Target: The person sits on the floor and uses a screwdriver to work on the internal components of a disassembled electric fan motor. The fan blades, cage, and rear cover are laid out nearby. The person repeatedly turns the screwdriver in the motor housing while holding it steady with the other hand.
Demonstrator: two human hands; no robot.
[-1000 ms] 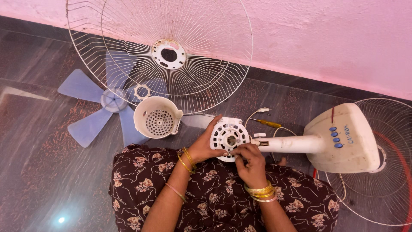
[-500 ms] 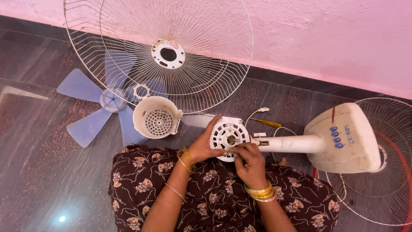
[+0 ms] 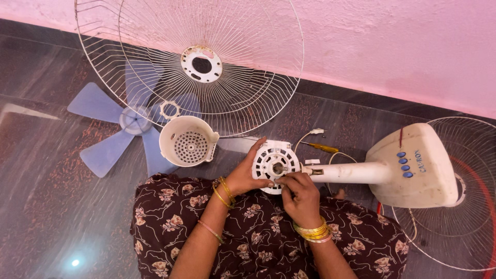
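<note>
A white fan motor housing [image 3: 275, 164] lies on its side on my lap, joined to a white stand and base [image 3: 413, 166] with blue buttons. My left hand [image 3: 244, 175] grips the left rim of the housing. My right hand [image 3: 299, 192] pinches at the shaft in the housing's centre; whether it holds a small part is hidden by the fingers. Both wrists carry gold bangles.
A white motor cover cup [image 3: 187, 140] stands left of the housing. A pale blue fan blade [image 3: 120, 124] and a large wire guard [image 3: 206, 62] lie on the dark floor by the pink wall. A second guard [image 3: 460, 206] lies under the base. A yellow-handled screwdriver [image 3: 323, 148] lies beyond the stand.
</note>
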